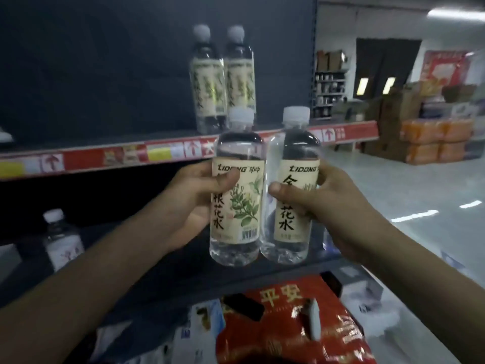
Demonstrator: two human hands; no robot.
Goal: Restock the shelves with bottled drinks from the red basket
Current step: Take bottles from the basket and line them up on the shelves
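Note:
My left hand [194, 198] grips a clear bottle with a cream floral label [237, 195] and a white cap. My right hand [322, 203] grips a second matching bottle [291, 190]. Both bottles are upright and side by side, touching, held in front of the upper shelf's red price strip [105, 157]. Two identical bottles [223, 80] stand together on the upper shelf behind them. A red bag with gold characters [283, 319] lies below my hands at the bottom of the view.
A different white-capped bottle [61, 240] stands on the lower shelf at the left. The upper shelf is dark and bare to the left of the two bottles. At the right, an open aisle floor [393, 190] leads to stacked cartons and orange packs [433, 140].

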